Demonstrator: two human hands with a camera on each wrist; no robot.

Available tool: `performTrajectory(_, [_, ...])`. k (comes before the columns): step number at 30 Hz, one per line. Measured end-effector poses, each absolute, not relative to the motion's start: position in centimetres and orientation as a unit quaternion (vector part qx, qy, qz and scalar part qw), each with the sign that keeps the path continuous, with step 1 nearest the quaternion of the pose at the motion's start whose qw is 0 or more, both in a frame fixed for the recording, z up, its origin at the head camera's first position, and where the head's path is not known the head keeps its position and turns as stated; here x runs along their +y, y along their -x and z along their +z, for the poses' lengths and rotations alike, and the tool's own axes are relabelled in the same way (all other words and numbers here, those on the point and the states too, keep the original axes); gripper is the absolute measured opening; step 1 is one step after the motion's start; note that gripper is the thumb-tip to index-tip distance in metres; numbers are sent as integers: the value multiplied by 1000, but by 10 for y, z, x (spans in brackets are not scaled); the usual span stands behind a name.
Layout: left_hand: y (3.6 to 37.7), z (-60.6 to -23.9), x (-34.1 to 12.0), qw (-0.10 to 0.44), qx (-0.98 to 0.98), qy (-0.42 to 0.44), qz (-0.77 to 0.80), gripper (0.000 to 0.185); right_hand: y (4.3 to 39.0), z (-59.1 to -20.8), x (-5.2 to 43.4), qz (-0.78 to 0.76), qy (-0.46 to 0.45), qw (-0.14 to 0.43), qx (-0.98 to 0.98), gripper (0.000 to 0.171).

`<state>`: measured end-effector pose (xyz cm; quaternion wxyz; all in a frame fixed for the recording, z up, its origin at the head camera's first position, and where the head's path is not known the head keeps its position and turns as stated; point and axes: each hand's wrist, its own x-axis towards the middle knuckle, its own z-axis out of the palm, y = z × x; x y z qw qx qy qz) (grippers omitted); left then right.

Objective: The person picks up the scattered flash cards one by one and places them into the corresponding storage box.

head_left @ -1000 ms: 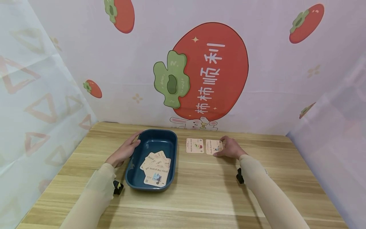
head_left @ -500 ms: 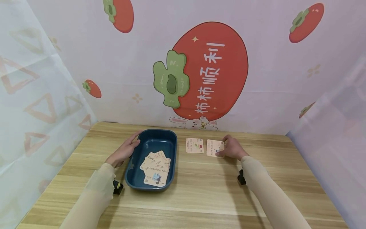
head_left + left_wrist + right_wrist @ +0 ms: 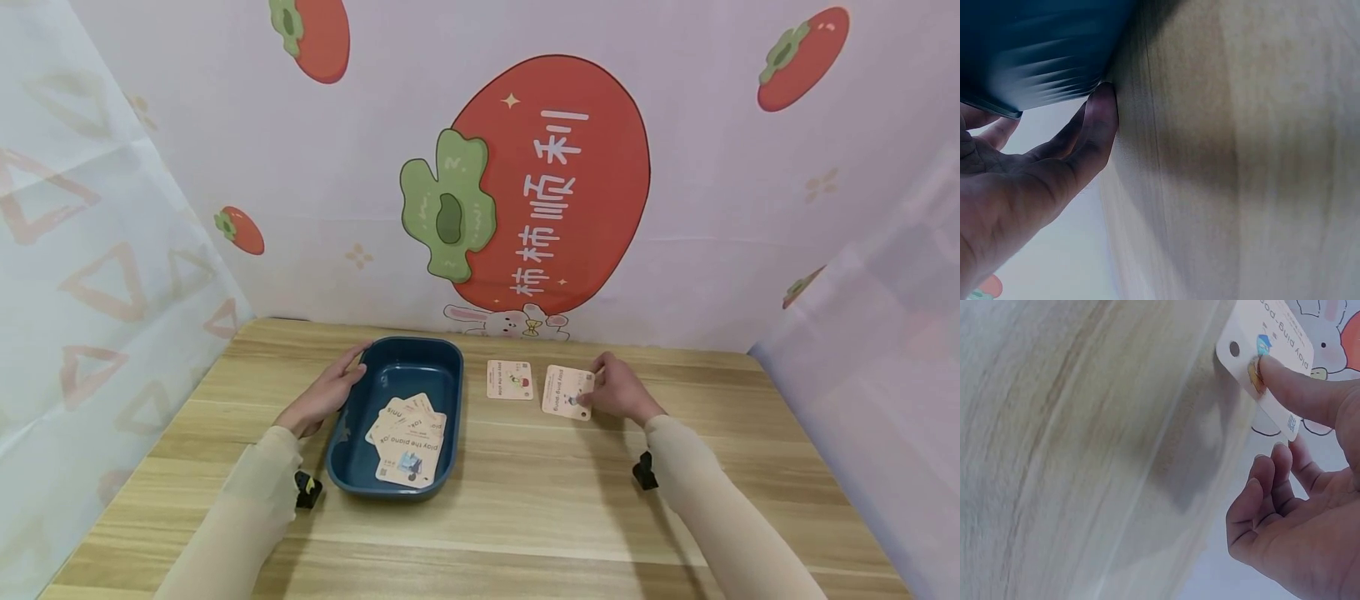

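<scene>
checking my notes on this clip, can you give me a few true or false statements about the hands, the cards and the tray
1. The right hand pinches the card nearest it. True; the right wrist view shows the thumb on its face and that card lifted off the table.
2. The left hand holds a card. False; it rests against the outer side of the blue tray, holding nothing.
3. The blue tray holds a loose pile of cards. True.
4. Both cards outside the tray are covered by the right hand. False; the other card lies apart, untouched, between the tray and the held card.
5. The tray stands to the right of the two cards. False; it stands to their left.
</scene>
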<state>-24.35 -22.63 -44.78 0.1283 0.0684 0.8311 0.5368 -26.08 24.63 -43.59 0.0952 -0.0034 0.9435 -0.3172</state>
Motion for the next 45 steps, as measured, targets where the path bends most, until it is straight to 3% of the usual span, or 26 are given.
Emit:
performTrajectory(17, [244, -444, -225, 126, 834, -73, 533, 56, 243, -420, 260, -317, 136, 70, 936, 28])
performTrajectory(34, [243, -444, -224, 125, 835, -70, 531, 56, 229, -420, 259, -321, 165, 62, 931, 13])
performTrajectory(45, [242, -447, -225, 125, 827, -70, 544, 55, 218, -429, 249, -348, 166, 24, 922, 7])
